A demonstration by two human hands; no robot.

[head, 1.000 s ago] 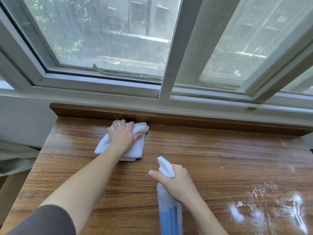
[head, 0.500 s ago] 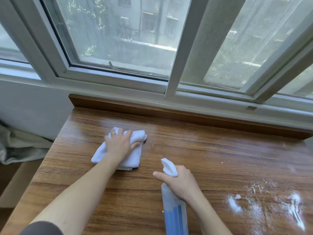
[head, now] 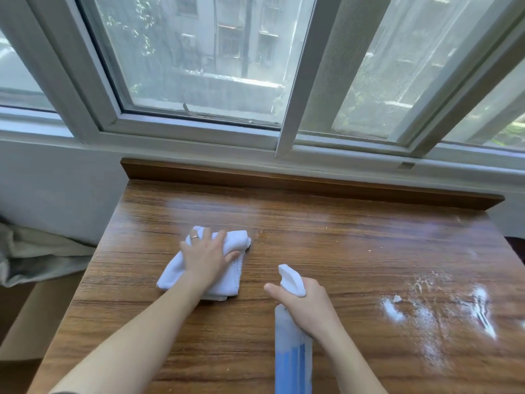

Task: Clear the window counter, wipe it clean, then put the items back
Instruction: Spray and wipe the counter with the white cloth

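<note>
At far left, beside the counter, a pale grey fabric (head: 42, 257) lies bunched below the wall. The wooden counter (head: 326, 245) occupies the centre of the view, set against a raised wooden back ledge (head: 284, 180) beneath the white-framed window (head: 199, 61).

Left portion of the counter: a folded white cloth (head: 224, 282) lies flat on the surface. The left hand (head: 207, 255) rests on top of it, palm down, fingers spread and pressing into the upper folds, with the thumb alongside the cloth's right edge. A ring (head: 195, 237) is visible on one finger. The wood beyond the cloth, towards the ledge, shows a faint sheen.

Centre, nearer the viewer: the right hand (head: 308, 305) grasps a spray bottle (head: 292, 351) at the neck, fingers wrapped around it. The white nozzle points away from the viewer, and blue liquid fills the lower part of the translucent body. The bottle is just right of the cloth, apart from it.

Right portion of the counter: a patch of white spray residue (head: 420, 314) with wet streaks lies on the surface, well apart from both hands. Small pale specks are scattered on the wood between this patch and the ledge.
</note>
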